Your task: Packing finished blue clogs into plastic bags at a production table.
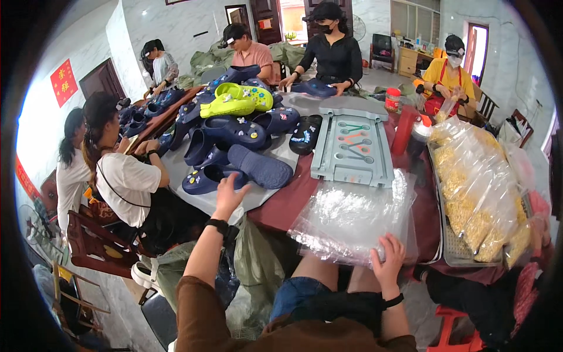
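My left hand is raised with its fingers spread, holding nothing. Just beyond it are a navy clog with small charms and another navy clog turned sole up. My right hand rests on the near edge of a flat stack of clear plastic bags, its fingers apart. Behind the bags lies a grey folding plastic stool with coloured shapes on its face. Left of it stands a black clog. Lime green clogs top a heap of navy ones.
On the right, a metal tray holds several clear bags of yellow pieces. Beside it stand a red bottle, a dark bottle and a red-lidded jar. Several people sit or stand around the table.
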Demonstrator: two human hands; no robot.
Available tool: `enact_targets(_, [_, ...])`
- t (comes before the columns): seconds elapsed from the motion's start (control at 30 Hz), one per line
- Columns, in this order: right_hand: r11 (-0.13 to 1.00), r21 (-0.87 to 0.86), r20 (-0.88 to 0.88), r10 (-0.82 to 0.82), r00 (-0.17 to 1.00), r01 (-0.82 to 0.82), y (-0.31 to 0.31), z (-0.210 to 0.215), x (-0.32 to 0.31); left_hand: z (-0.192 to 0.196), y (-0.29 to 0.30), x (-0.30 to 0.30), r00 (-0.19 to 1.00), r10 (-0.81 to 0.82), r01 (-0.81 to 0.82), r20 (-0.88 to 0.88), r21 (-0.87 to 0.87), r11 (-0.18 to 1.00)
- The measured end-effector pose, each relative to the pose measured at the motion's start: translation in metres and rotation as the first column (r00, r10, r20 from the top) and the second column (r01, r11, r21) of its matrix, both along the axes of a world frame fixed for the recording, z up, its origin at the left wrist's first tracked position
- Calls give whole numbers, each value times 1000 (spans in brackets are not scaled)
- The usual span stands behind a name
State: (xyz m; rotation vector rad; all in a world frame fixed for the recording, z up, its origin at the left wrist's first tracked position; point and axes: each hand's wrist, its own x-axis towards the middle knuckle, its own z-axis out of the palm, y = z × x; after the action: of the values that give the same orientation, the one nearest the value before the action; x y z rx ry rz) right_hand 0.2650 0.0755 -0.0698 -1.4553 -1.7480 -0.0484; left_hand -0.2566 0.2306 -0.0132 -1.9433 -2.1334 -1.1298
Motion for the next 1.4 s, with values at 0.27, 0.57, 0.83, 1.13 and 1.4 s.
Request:
enact_targets(0.27, [997,-33,28,-67,997,68,-2,-6,2,21,64,138,982,38,-49,-185,-54,997])
enact_targets(0.57, [998,-40,9,-49,999,49,0,-6,-6,2,64,152,967,253,-255,-29,-169,952])
enact_targets(0.83, [999,-32,0,-20,1000,20,0,-1,-2,-21,-6,68,778,-55,-169,626,293,941])
enact_targets(1.13, [999,-9,-53,-38,998,38,-3,11,0,57,-61,109,349,-486,453,801,310,836])
enact_targets(1.4, [999,-23,119,28,992,-26,0,65,-20,11,-23,196,27,-310,850,950,141,508])
